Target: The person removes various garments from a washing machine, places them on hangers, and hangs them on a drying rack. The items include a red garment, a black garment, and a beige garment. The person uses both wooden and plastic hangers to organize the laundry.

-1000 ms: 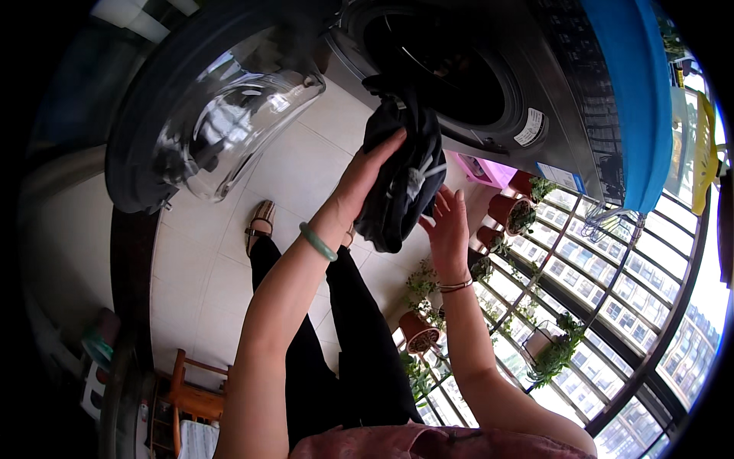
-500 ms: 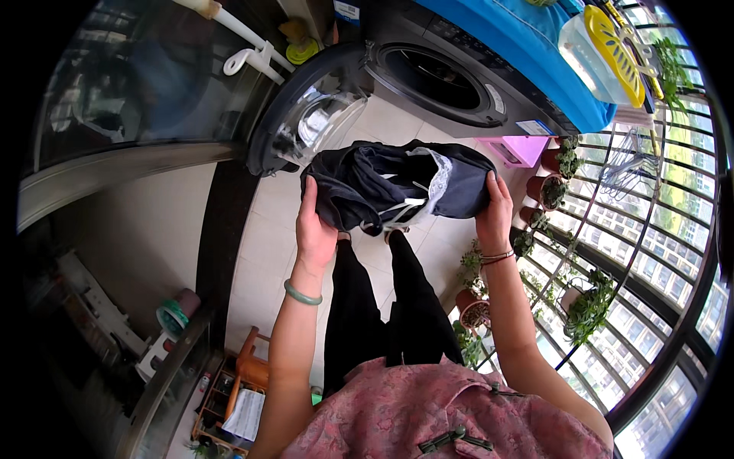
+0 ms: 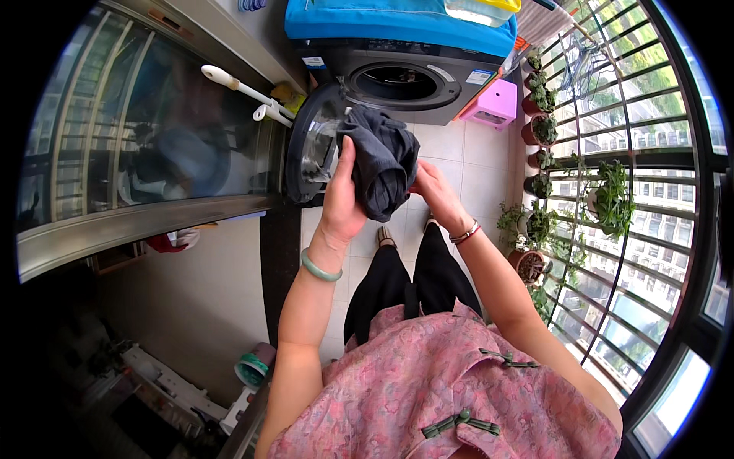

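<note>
A dark garment (image 3: 380,157), bunched into a loose bundle, hangs between my hands in front of the washing machine. My left hand (image 3: 343,200) grips its left side, the thumb lying along the cloth. At the lower right of the bundle, my right hand (image 3: 437,190) holds it with fingers partly hidden behind the fabric. Just beyond is the front-loading washing machine (image 3: 451,86), its round drum opening (image 3: 397,81) exposed. The machine's round door (image 3: 304,145) stands swung out to the left, close to my left hand and the garment.
A blue cover (image 3: 397,24) lies over the machine's top. Right of the machine stands a pink stool (image 3: 493,105). Potted plants (image 3: 544,128) line the barred window side. A glass door panel (image 3: 176,130) is at left, with a white-handled pole (image 3: 237,86) beside it.
The garment was stretched wide between my hands, showing white lace and a drawstring; now it is bunched together. My right hand has come in toward the left. My view has turned.
</note>
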A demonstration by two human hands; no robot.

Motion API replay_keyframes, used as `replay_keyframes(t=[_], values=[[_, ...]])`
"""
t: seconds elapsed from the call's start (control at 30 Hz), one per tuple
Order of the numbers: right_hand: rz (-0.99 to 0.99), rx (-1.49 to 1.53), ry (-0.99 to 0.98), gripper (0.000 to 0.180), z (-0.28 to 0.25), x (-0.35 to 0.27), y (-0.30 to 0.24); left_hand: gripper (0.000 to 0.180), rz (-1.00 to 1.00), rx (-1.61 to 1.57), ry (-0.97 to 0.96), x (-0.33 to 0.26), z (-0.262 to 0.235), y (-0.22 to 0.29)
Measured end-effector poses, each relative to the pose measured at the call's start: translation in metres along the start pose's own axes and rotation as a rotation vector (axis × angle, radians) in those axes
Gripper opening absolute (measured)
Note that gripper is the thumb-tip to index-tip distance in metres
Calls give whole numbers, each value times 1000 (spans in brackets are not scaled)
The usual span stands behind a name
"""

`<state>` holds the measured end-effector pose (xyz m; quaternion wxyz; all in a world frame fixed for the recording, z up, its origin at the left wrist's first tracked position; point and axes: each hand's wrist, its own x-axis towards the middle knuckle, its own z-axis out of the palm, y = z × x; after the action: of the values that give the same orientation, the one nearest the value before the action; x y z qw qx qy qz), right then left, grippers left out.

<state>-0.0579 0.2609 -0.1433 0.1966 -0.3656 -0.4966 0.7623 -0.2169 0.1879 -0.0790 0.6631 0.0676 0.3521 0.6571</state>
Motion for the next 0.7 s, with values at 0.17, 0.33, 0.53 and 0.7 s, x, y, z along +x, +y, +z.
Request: replay_keyframes(t=[0.17,0.33,0.53,0.7], values=[[-68,-56,-39,60,26,-48,-27,52,64,61,-70,-16,26,39],[39,-253,-67,41,32,-72,-47,44,91,203,-110,-11,31,56],[-142,443,-113,28,4,-99,-121,41,380,1408,92,-2,29,76],[-291,564,-107,40,9,-90,-163,40,783,1695,113,0,58,58]])
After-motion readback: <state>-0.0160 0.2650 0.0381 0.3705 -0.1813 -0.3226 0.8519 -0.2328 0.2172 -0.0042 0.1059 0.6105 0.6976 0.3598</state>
